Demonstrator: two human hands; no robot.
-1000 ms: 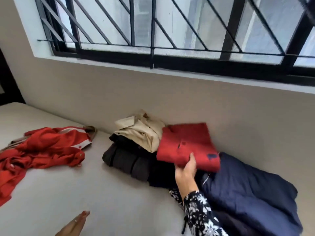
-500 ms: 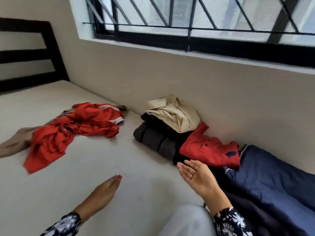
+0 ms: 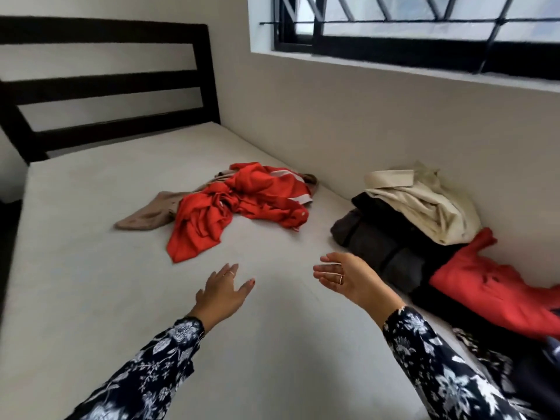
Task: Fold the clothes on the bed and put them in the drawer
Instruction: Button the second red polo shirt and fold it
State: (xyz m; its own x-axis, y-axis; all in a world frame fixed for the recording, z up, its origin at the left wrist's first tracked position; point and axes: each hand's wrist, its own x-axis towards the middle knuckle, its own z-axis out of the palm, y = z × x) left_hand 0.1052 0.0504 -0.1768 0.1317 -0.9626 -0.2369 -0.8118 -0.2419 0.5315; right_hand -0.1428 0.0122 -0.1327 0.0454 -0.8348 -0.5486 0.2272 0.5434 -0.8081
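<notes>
A crumpled red garment [image 3: 239, 204] lies unfolded in the middle of the bed [image 3: 91, 298], partly over a tan garment [image 3: 148, 212]. Against the wall on the right sits a stack of folded clothes: a beige piece [image 3: 424, 204] on top of dark pieces [image 3: 378, 241], with a folded red shirt [image 3: 491, 286] resting beside them. My left hand [image 3: 222, 294] and my right hand [image 3: 345, 275] hover over the mattress, both with fingers apart and holding nothing, a little short of the crumpled red garment.
A dark wooden headboard [image 3: 106, 86] stands at the far left end of the bed. A barred window [image 3: 424, 28] runs along the wall above the stack. A dark blue item [image 3: 553, 344] shows at the right edge. No drawer is in view.
My right hand let go of the folded red shirt on the stack. The view swung left toward the headboard, and both hands moved out over the mattress toward the crumpled red garment.
</notes>
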